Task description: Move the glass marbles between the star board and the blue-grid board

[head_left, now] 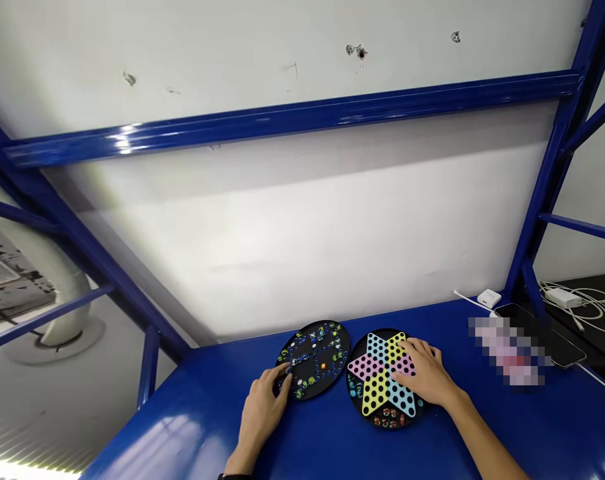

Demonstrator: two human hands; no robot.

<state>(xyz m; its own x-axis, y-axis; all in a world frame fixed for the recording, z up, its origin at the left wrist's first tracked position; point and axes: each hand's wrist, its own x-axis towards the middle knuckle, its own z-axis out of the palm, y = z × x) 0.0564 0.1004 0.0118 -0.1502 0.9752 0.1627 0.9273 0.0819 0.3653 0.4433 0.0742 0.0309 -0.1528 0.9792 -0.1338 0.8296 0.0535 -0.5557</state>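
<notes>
- Curling my left grip point(261, 417) at the rim of a black marble tray point(315, 324), cannot tell whether clamped on anything
- Pressing my right grip point(425, 371) flat, fingers apart, on a star-shaped Chinese checkers board point(376, 393)

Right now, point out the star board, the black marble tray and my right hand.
Star board point(375, 397), head view, yellow arm.
Black marble tray point(315, 327), head view, top rim.
Right hand point(425, 372), head view, back of hand.

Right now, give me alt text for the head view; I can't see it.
A person's left hand rests on the edge of a round black board set with glass marbles, while the right hand lies on a round black board printed with a pink, yellow and blue six-pointed star. Both boards sit on a glossy blue table.
</notes>
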